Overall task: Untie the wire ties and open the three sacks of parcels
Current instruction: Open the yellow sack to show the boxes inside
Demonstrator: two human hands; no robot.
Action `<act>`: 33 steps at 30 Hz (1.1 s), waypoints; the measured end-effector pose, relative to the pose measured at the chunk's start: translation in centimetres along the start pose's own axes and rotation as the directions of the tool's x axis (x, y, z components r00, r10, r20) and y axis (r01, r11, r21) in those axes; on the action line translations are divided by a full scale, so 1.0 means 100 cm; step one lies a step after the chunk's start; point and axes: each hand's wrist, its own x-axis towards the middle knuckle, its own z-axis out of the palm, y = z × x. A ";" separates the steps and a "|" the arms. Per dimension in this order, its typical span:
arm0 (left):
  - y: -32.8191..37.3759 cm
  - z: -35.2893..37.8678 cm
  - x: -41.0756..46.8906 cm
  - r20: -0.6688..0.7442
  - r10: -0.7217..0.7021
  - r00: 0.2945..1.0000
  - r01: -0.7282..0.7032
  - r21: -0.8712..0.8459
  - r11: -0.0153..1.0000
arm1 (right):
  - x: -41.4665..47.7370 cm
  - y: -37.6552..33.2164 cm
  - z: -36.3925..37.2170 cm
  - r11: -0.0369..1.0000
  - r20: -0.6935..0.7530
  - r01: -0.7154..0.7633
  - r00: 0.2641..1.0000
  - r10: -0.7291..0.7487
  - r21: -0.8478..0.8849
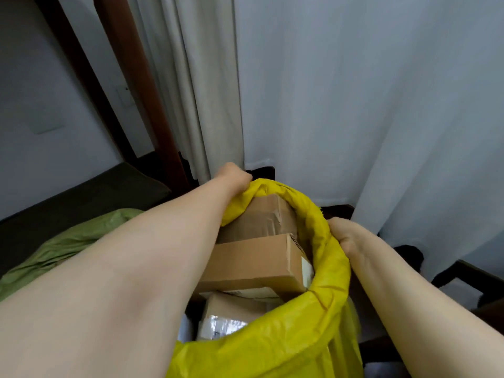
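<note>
Both forearms reach forward and down, bare, converging on the mouth of the yellow sack (321, 304), which stands low centre with its mouth open and its rim rolled outward into a thick band. Left hand (233, 175): wrist bent down at the far-left part of the rim, fingers curled over the roll and gripping it; the fingertips are hidden behind the fabric. Right hand (345, 236): set against the right side of the rim with the back of the hand up, closed on the rolled edge; individual fingers cannot be made out. Inside the sack are stacked cardboard boxes (251, 263), the upper two lying across the opening. White label (306, 268) on the end of the middle box: print too small to read. Lower parcel (221, 323) has glossy tape and a pale label, text illegible. No brand is readable anywhere. Green sack (62, 246) lies to the left, partly behind the left forearm. Pale curtain (354, 105) hangs behind.
</note>
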 end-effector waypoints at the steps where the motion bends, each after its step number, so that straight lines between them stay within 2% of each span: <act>1: 0.003 -0.001 -0.006 -0.119 0.061 0.991 -0.038 0.190 0.981 | 0.007 -0.002 0.005 1.000 -0.036 0.004 0.999 -0.004 -0.003; 2: 0.007 -0.004 -0.014 -0.195 0.178 0.964 -0.118 0.284 0.952 | 0.015 -0.006 0.009 1.000 -0.076 0.031 0.997 -0.031 0.003; 3: 0.010 -0.006 -0.022 -0.205 0.289 0.935 -0.236 0.246 0.940 | 0.023 -0.009 0.012 0.997 -0.125 0.077 0.989 -0.075 0.016; 4: 0.012 -0.010 -0.031 -0.151 0.382 0.912 -0.367 0.113 0.923 | 0.027 -0.014 0.014 0.990 -0.187 0.142 0.973 -0.135 0.025; 5: 0.012 -0.012 -0.041 -0.032 0.466 0.884 -0.467 -0.043 0.883 | 0.030 -0.018 0.016 0.978 -0.255 0.208 0.945 -0.204 -0.011; 6: 0.012 -0.011 -0.052 0.130 0.533 0.836 -0.525 -0.089 0.846 | 0.032 -0.022 0.018 0.962 -0.300 0.253 0.914 -0.272 -0.102; 8: 0.001 -0.001 -0.070 0.422 0.502 0.755 -0.617 0.196 0.762 | 0.026 -0.028 0.018 0.885 -0.313 0.273 0.862 -0.399 -0.377; 9: -0.009 0.004 -0.071 0.461 0.472 0.751 -0.641 0.341 0.688 | 0.019 -0.028 0.018 0.808 -0.309 0.248 0.833 -0.459 -0.534; 11: -0.021 0.010 -0.069 0.371 0.469 0.802 -0.598 0.479 0.643 | -0.001 -0.026 0.015 0.616 -0.293 0.144 0.782 -0.551 -0.774; 13: -0.024 0.015 -0.075 0.205 0.555 0.807 -0.566 0.538 0.625 | -0.023 -0.022 0.013 0.480 -0.211 0.078 0.828 -0.520 -0.874; 14: -0.023 0.017 -0.082 0.116 0.628 0.769 -0.577 0.548 0.606 | -0.032 -0.021 0.014 0.483 -0.160 0.089 0.878 -0.451 -0.871; 16: -0.021 0.024 -0.100 -0.019 0.712 0.702 -0.607 0.507 0.612 | -0.040 -0.015 0.014 0.629 -0.090 0.139 0.944 -0.317 -0.765; 17: -0.020 0.025 -0.112 -0.020 0.692 0.721 -0.599 0.485 0.638 | -0.037 -0.011 0.014 0.714 -0.094 0.144 0.955 -0.283 -0.685; 19: -0.023 0.025 -0.129 0.100 0.601 0.793 -0.559 0.514 0.651 | -0.028 -0.003 0.015 0.848 -0.153 0.126 0.960 -0.236 -0.514; 21: -0.027 0.021 -0.138 0.202 0.508 0.837 -0.527 0.547 0.651 | -0.021 0.002 0.019 0.977 -0.153 0.093 0.980 -0.124 -0.194; 22: -0.028 0.018 -0.142 0.229 0.477 0.849 -0.516 0.558 0.650 | -0.017 0.004 0.021 0.998 -0.106 0.067 0.992 -0.065 0.014; 24: -0.033 0.014 -0.149 0.208 0.448 0.870 -0.477 0.590 0.652 | -0.020 0.004 0.028 0.906 0.059 -0.050 0.998 0.028 0.420; 25: -0.033 0.012 -0.151 0.166 0.457 0.874 -0.457 0.605 0.652 | -0.023 0.003 0.032 0.837 0.114 -0.095 0.993 0.040 0.538; 27: -0.036 0.011 -0.150 0.069 0.549 0.833 -0.459 0.639 0.617 | -0.027 -0.001 0.037 0.774 0.153 -0.118 0.988 0.028 0.622; 28: -0.035 0.011 -0.148 0.011 0.637 0.771 -0.491 0.649 0.582 | -0.032 -0.006 0.039 0.788 0.150 -0.096 0.989 0.004 0.608; 30: -0.033 0.008 -0.141 -0.069 0.795 0.603 -0.549 0.687 0.476 | -0.044 -0.015 0.039 0.926 -0.002 0.057 0.998 -0.061 0.374; 31: -0.032 0.007 -0.135 -0.091 0.846 0.526 -0.560 0.711 0.425 | -0.048 -0.019 0.035 0.983 -0.113 0.142 0.985 -0.129 0.118; 32: -0.033 0.006 -0.128 -0.108 0.895 0.433 -0.566 0.740 0.363 | -0.053 -0.021 0.031 0.959 -0.220 0.202 0.944 -0.245 -0.201; 33: -0.033 0.008 -0.122 -0.118 0.925 0.361 -0.558 0.768 0.316 | -0.059 -0.024 0.029 0.891 -0.231 0.241 0.909 -0.346 -0.385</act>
